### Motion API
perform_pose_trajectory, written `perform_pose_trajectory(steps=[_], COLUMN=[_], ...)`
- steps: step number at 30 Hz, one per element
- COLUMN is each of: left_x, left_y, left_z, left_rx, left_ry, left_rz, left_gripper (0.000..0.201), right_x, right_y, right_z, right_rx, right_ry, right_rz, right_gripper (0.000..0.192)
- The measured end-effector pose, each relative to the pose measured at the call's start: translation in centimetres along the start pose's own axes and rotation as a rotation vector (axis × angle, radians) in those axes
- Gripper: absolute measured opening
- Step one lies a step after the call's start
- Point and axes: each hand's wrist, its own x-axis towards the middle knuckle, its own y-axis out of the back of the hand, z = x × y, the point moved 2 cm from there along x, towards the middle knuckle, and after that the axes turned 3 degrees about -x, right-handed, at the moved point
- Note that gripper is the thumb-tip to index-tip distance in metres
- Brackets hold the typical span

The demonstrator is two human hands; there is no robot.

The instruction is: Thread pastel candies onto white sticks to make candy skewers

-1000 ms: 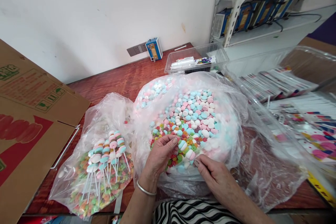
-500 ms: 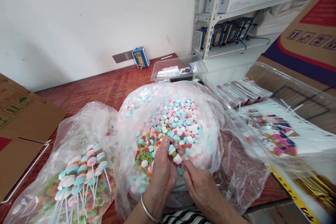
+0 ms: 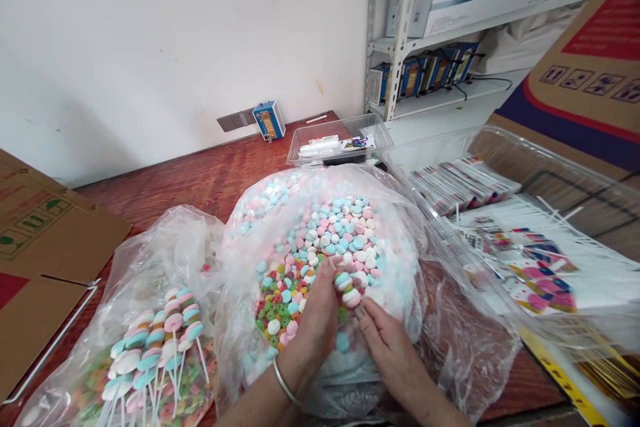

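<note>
Between my two hands is a candy skewer (image 3: pixel 349 289), a short row of pastel marshmallow sweets with a greenish piece among them. My left hand (image 3: pixel 317 317), with a silver bangle at the wrist, curls round its upper end. At the lower end my right hand (image 3: pixel 383 340) pinches it; the stick is mostly hidden by the fingers. Both hands are over a large clear bag (image 3: pixel 240 307) of loose pink, blue and white marshmallow sweets (image 3: pixel 345 233). Green, red and orange gummy rings (image 3: pixel 273 300) lie at its left side.
Left, finished candy skewers (image 3: pixel 155 340) rest on another clear bag (image 3: pixel 170 227) with gummy rings. Cardboard boxes (image 3: pixel 50 253) stand at both sides. Right, a clear tub (image 3: pixel 440 140) holds printed packets (image 3: pixel 540 280). A small clear tray (image 3: pixel 295 153) stands behind, near shelves (image 3: pixel 400 47).
Both hands and the candy skewer have shifted slightly right within the view. The fingertips of my left hand have moved on the sweets. The camera view has tilted a little.
</note>
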Motion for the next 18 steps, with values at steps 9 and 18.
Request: perform_pose_trajectory(steps=[9, 18], left_x=[8.8, 7.8], left_y=[2.4, 3.2], left_z=[3.3, 2.4], left_rx=[1.171, 1.270], left_ry=[-0.576, -0.675], left_rz=[-0.085, 0.005], left_gripper=[0.011, 0.010], right_x=[0.0, -0.1], right_y=[2.3, 2.5], right_z=[2.2, 2.5], right_rx=[0.114, 0.118], right_ry=[-0.124, -0.136], right_rz=[0.044, 0.042], right_gripper=[0.029, 0.028])
